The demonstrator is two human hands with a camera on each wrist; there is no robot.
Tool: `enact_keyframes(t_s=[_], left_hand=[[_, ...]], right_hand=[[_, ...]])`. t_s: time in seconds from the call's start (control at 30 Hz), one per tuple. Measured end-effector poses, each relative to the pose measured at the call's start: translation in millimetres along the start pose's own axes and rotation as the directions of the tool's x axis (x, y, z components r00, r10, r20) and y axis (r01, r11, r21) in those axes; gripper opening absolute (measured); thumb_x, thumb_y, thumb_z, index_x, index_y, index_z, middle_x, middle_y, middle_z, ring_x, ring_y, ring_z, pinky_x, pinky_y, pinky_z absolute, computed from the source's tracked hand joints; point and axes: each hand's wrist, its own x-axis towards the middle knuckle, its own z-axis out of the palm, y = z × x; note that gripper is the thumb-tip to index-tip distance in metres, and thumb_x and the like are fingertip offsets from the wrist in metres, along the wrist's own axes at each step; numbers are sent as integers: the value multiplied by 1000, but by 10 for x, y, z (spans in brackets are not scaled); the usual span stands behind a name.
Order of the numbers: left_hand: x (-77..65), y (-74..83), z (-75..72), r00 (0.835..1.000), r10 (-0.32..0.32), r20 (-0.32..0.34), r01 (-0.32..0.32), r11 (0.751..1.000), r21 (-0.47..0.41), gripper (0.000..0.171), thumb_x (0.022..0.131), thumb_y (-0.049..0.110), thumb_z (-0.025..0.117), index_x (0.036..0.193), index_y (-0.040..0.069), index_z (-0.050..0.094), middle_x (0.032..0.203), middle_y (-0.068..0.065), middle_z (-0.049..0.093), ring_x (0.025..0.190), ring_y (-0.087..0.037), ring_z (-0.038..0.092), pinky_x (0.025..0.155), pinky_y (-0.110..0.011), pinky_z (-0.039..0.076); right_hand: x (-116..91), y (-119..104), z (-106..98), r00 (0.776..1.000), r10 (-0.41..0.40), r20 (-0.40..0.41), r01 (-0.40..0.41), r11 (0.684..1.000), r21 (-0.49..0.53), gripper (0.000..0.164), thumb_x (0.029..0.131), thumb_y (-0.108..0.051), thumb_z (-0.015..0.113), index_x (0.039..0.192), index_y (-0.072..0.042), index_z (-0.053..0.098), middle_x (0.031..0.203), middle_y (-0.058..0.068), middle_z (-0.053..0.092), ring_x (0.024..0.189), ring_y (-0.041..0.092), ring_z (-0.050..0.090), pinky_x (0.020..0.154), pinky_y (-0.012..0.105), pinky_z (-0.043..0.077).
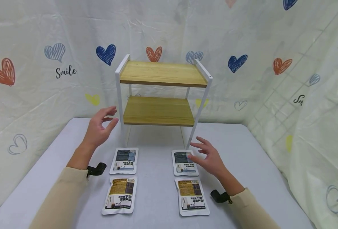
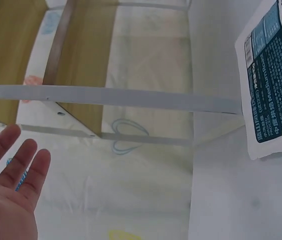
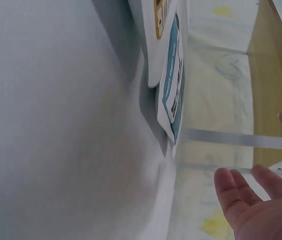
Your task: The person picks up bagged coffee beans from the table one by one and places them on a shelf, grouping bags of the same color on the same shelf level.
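A small two-tier rack [image 1: 163, 74] with wooden shelves and a white frame stands at the back of the table. My left hand [image 1: 100, 128] is raised beside its left front post, fingers loosely spread and holding nothing. On the other side my right hand [image 1: 207, 156] hovers near the foot of the right post, also holding nothing; its thumb overlaps a blue-label pouch [image 1: 183, 167] in the head view. Another blue-label pouch [image 1: 124, 160] lies below the left hand. Closer to me lie two brown-label pouches, the left pouch [image 1: 120, 195] and the right pouch [image 1: 192, 197].
A white cloth covers the table [image 1: 154, 190]. Behind and to the right hangs a pale curtain [image 1: 163, 28] printed with hearts. Black wrist straps with small cameras sit at the left cuff [image 1: 95, 169] and the right cuff [image 1: 221, 196].
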Motion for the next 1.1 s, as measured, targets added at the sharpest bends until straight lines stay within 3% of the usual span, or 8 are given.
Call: enact_keyframes(t_s=[0.1,0.17,0.4,0.53,0.67,0.77,0.9,1.1], left_hand=[[12,33,7,1000,-3,4,3,999,-36,49,100,17,66,146,11,54,133,-15,65,122,-30,62,101,-11,47],[26,49,12,1000,-10,3,10,998,-69,46,101,18,65,146,11,55,132,-14,65,121,-29,62,99,-6,44],[92,107,28,1000,-8,-23,5,993,-119,39,101,17,65,139,9,60,125,-13,66,115,-23,63,98,-7,46],[122,144,36,999,-10,-43,4,991,-137,37,100,14,67,136,6,62,122,-14,67,111,-21,62,96,-9,48],[155,172,54,997,-31,-65,22,990,-139,37,100,16,68,135,5,62,120,-14,67,107,-6,60,93,-6,47],[180,173,77,995,-43,-88,30,990,-139,36,100,18,68,133,4,63,118,-15,67,103,2,57,90,-5,47],[207,172,92,990,-74,-117,57,987,-147,33,101,21,67,130,5,65,113,-13,68,98,0,59,87,-5,48],[232,162,93,982,-135,-135,101,969,-227,29,101,23,67,124,5,68,111,-12,69,91,0,62,81,-7,53]], right_hand=[[-2,-20,35,999,31,27,-31,1000,4,60,86,-37,83,139,-16,65,162,13,39,140,41,51,105,56,53],[-1,-39,51,998,52,47,-53,999,12,61,86,-37,83,140,-16,64,162,14,39,141,41,50,106,55,53],[11,-85,95,982,134,130,-133,991,-10,65,87,-43,82,142,-16,62,163,15,37,147,41,42,109,53,50],[29,-108,113,975,165,146,-166,986,-9,65,87,-44,81,141,-15,62,162,16,40,145,41,45,109,54,50],[44,-129,135,965,203,164,-206,979,2,64,86,-46,81,140,-16,64,160,16,43,140,42,51,109,55,50],[45,-135,158,953,250,172,-253,968,-4,63,85,-48,82,138,-18,65,158,15,46,136,43,54,106,57,53],[45,-146,179,928,332,167,-331,943,-35,61,83,-48,84,135,-21,67,156,16,47,133,43,54,100,58,56],[61,-138,199,896,414,160,-408,910,-73,59,81,-44,86,133,-24,69,154,18,48,127,41,57,94,54,59]])
